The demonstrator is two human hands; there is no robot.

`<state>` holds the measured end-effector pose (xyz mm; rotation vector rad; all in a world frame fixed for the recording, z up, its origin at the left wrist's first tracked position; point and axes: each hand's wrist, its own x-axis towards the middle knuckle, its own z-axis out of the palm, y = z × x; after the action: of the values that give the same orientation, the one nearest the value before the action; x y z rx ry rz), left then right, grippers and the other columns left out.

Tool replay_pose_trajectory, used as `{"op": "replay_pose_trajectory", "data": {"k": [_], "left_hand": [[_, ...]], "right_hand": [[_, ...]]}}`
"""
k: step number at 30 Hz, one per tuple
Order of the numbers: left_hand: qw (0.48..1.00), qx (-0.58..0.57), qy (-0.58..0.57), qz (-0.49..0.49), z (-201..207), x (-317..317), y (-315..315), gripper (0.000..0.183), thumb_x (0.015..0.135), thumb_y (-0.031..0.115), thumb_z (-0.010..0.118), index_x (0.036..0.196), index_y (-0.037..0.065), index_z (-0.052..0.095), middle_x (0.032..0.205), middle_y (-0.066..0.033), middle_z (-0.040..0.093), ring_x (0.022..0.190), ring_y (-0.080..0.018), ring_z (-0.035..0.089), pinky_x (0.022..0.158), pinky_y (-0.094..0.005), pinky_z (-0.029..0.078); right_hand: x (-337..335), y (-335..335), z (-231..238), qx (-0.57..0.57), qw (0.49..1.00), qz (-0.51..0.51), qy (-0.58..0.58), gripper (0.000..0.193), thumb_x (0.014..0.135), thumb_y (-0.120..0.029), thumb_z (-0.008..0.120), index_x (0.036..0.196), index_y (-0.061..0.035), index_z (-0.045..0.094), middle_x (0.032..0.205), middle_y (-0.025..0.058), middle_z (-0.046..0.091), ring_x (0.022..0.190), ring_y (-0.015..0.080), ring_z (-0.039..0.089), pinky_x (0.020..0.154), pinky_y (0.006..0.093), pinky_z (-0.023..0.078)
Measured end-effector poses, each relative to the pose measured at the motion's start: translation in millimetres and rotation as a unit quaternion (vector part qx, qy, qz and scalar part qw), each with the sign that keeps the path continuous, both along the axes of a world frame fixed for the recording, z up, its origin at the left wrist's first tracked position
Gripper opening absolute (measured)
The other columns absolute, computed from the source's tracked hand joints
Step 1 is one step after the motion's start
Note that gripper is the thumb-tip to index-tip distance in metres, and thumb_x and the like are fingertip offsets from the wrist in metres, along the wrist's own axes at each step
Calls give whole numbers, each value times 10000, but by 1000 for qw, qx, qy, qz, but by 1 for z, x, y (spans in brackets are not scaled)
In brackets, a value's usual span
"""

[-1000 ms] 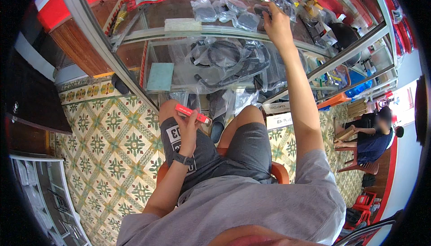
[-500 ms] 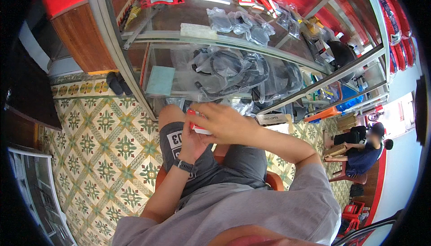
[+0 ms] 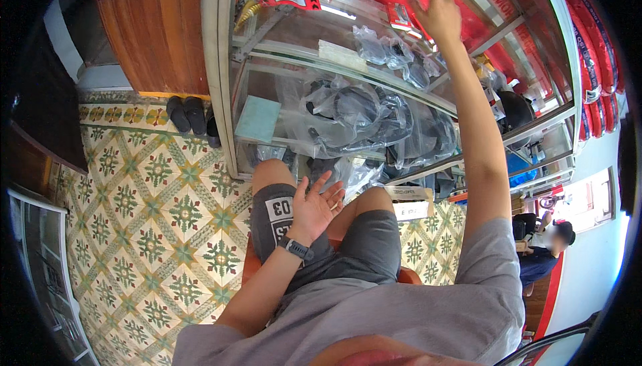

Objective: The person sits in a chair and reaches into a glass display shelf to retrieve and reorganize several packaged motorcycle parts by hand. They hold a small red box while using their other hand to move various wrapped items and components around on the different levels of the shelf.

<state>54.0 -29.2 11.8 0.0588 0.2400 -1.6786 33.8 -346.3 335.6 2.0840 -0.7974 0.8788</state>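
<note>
Red packs (image 3: 400,16) already lie in the glass case (image 3: 217,98), my right hand (image 3: 438,15) beside them with fingers spread, my left hand (image 3: 317,210) loose and empty outside it, and I can't tell what's left.

We count one left hand (image 3: 317,211), one right hand (image 3: 440,17) and one wristwatch (image 3: 296,247). We count at least two red-and-white packages (image 3: 400,17), at least three bagged dark parts (image 3: 398,53), one pale block (image 3: 342,54) and one light-blue block (image 3: 257,118). We list three pieces of dark footwear (image 3: 194,114), at least one cardboard box (image 3: 412,199) and at least one co-worker (image 3: 539,266). Overlap prevents our exact count of bagged parts.
</note>
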Motion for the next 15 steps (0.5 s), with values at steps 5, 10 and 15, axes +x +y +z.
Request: {"op": "replay_pose_trajectory", "data": {"k": [5, 10, 15], "left_hand": [[1000, 14, -6, -2, -2, 0, 1, 495, 904, 490, 445, 1215, 111, 514, 1058, -110, 583, 936, -209, 561, 810, -360, 429], [999, 22, -26, 8, -6, 11, 5, 454, 910, 454, 448, 1186, 102, 530, 1029, -110, 591, 892, -202, 570, 788, -357, 440], [999, 37, -34, -1, -6, 5, 0, 414, 898, 414, 485, 1167, 103, 537, 1004, -102, 587, 873, -198, 565, 769, -348, 445]], "right_hand": [[109, -41, -26, 309, 949, 5, 61, 602, 768, -470, 631, 1193, -51, 556, 1165, 191, 591, 1079, 333, 572, 913, 421, 462], [203, -43, -55, 384, 920, -64, 54, 699, 707, -525, 652, 1198, -38, 555, 1230, 206, 546, 1148, 324, 534, 949, 417, 447], [185, -98, -72, 414, 908, -63, -2, 897, 655, -606, 642, 1267, 25, 465, 1275, 240, 495, 1184, 350, 499, 966, 404, 434]]}}
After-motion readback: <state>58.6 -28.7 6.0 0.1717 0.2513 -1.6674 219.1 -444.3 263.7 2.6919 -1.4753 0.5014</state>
